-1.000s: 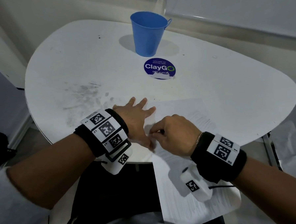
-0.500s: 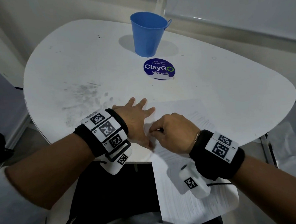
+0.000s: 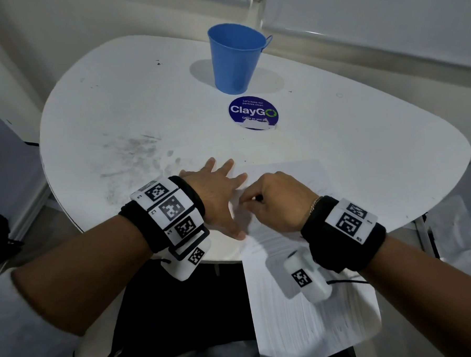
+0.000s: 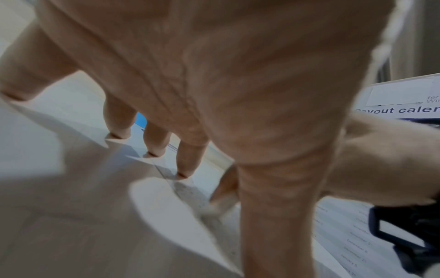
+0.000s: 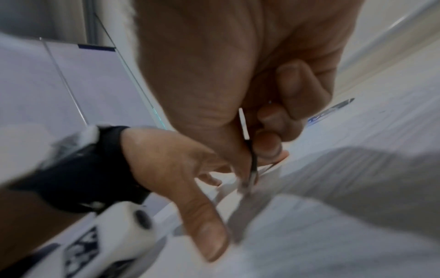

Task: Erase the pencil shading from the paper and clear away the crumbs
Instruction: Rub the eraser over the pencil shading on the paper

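A white printed paper (image 3: 304, 324) lies on the table's near side and hangs over its front edge. My left hand (image 3: 221, 187) lies flat on the paper's left edge with fingers (image 4: 185, 159) spread straight. Just right of it, my right hand (image 3: 250, 200) pinches a small thin eraser (image 5: 253, 165), dark with a pale end, between thumb and forefinger, tip down on the paper. A faint grey speckled patch (image 4: 190, 191) shows on the sheet by the left fingertips. The eraser's contact point is blurred in both wrist views.
A blue metal bucket cup (image 3: 236, 58) stands at the back of the white oval table (image 3: 364, 149). In front of it is a round ClayGo sticker (image 3: 252, 113). Grey smudges (image 3: 135, 156) mark the tabletop left of my hands.
The right hand has shifted only slightly over the same spot on the paper. The left hand stays flat in place.
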`<state>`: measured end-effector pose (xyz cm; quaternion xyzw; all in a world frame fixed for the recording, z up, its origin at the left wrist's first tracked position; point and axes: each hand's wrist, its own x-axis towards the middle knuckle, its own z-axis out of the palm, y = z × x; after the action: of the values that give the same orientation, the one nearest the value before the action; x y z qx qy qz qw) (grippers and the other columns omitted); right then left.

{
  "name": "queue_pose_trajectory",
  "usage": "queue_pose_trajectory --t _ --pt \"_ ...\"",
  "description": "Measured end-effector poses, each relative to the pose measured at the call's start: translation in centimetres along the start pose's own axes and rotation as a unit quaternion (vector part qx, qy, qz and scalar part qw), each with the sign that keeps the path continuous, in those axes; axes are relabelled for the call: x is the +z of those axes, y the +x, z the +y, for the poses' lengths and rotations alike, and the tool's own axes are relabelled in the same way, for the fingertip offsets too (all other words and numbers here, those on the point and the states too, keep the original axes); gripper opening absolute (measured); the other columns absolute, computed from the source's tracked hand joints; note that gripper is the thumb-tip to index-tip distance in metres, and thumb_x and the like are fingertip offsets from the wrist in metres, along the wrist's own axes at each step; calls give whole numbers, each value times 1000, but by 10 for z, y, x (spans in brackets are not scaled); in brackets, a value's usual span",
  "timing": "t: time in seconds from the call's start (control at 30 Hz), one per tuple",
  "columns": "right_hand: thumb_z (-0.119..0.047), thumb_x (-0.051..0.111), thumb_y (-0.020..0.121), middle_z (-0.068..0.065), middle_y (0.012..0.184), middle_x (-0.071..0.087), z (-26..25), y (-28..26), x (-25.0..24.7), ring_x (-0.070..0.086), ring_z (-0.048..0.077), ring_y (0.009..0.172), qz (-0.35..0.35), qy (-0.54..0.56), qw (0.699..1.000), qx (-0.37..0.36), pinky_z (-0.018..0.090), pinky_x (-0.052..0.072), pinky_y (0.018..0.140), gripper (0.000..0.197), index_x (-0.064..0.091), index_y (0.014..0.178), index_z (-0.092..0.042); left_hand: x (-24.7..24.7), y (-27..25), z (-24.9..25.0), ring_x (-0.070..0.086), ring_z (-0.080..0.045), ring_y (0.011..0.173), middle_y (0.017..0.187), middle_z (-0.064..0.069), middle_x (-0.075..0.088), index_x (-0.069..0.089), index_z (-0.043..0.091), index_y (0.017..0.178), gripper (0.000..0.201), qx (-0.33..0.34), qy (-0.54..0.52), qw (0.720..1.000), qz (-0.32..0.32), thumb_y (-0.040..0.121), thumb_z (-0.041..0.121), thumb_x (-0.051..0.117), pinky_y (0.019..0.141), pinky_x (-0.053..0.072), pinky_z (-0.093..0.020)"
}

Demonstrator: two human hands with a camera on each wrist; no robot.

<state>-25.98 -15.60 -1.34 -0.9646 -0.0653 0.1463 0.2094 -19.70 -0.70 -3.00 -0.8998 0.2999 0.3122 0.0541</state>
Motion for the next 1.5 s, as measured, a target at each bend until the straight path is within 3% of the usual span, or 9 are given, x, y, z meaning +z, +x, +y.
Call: queue_pose_trajectory --t 0.17,0.3,0.5,0.57,0.73,1.07,1.27,1.4,1.5 --pt "-20 58 94 -23 54 46 3 6 3 45 2 56 30 20 999 6 20 32 61 22 78 98 -30 1 0 -1 -20 -25 154 166 11 -23 -10 43 158 126 2 -9 1000 -3 68 78 71 120 16 -64" --pt "-17 55 93 -11 88 73 1 4 6 52 8 71 25 13 1000 -1 23 41 70 28 77 104 -31 1 1 -1 -19 -26 154 166 11 -24 -12 43 158 127 -1 1 1000 -4 67 81 69 119 18 -63" --pt "-18 62 88 -18 65 66 0 -4 8 61 3 65 -9 44 999 -21 23 47 67 18 79 88 -25 1 1 0 -20 -25 154 165 11 -25 -13 43 157 128 -3 4 1000 -3 65 85 67 120 17 -63" --pt "-21 63 91 -21 60 57 13 5 3 56 1 61 46 55 997 15 23 45 67 16 78 89 -25 0 0 0 -21 -24 154 165 11 -26 -13 43 157 126 -3 -1 1000 -5 68 82 68 121 15 -62" --pt "-13 60 93 -9 69 69 45 9 -1 62 6 61 82 215 966 115 29 55 70 17 76 87 -15 0 -3 -1 -21 -22 154 165 12 -26 -12 45 157 127 -1 -8 1000 -5 68 81 70 121 15 -61" --pt "-28 65 92 -13 97 73 48 -2 11 66 6 88 126 107 980 110 25 53 81 17 77 105 -28 3 -1 -3 -26 -23 152 162 11 -32 -17 49 154 130 5 -12 1000 -14 64 81 72 121 4 -65" --pt "-30 60 94 -8 96 76 21 -14 10 68 16 89 67 0 997 40 32 54 82 19 77 104 -28 1 -1 -1 -26 -23 152 163 11 -31 -16 50 154 130 4 -13 1000 -14 64 79 73 121 5 -64" --pt "-31 61 93 -9 102 74 40 -1 -5 66 18 97 121 6 985 121 33 53 88 19 77 102 -28 1 -3 -2 -26 -24 152 163 11 -31 -15 49 155 130 6 -12 1000 -12 65 79 74 121 5 -64" --pt "-28 62 92 -10 87 74 38 -3 2 67 13 84 102 47 987 115 29 53 81 17 78 96 -25 1 -3 -2 -26 -24 152 163 10 -30 -15 49 155 131 7 -10 1000 -12 64 78 75 121 5 -65"
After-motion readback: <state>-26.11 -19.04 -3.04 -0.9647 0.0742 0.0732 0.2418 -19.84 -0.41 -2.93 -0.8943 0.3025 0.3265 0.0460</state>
